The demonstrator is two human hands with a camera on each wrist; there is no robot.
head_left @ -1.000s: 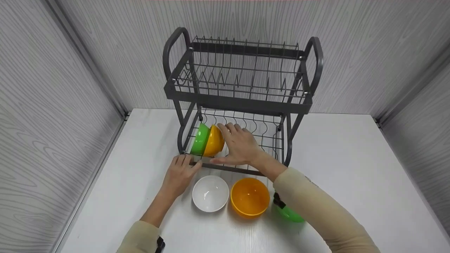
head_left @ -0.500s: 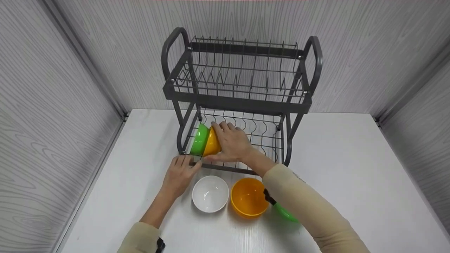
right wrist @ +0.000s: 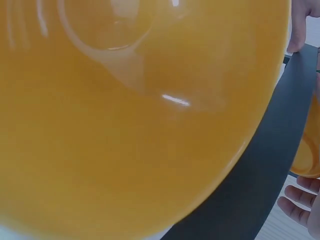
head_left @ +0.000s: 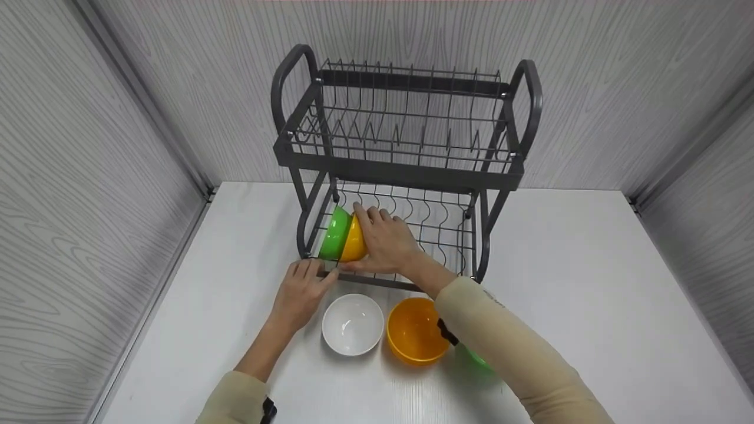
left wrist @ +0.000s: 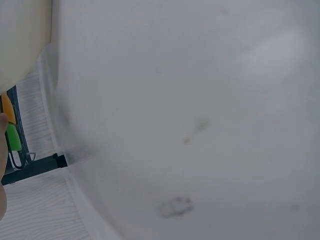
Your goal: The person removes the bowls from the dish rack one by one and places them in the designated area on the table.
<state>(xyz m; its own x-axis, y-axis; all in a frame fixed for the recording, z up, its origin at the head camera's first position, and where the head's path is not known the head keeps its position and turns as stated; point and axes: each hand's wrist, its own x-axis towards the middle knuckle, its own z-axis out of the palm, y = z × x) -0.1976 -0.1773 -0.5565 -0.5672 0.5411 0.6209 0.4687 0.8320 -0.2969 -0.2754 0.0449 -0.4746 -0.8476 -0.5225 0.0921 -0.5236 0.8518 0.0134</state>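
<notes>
Currently, hands [head_left: 299, 293] [head_left: 386, 242] hold rack [head_left: 400, 171] and orange bowl [head_left: 353, 242].

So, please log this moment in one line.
right hand: around glossy orange round bowl; left hand: holds dark metal rack; glossy green round bowl: tilted in rack, beside orange

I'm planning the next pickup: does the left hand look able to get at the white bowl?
Probably yes: the left hand is close by, at the rack's front rail, and nothing visible blocks the white bowl.
</notes>
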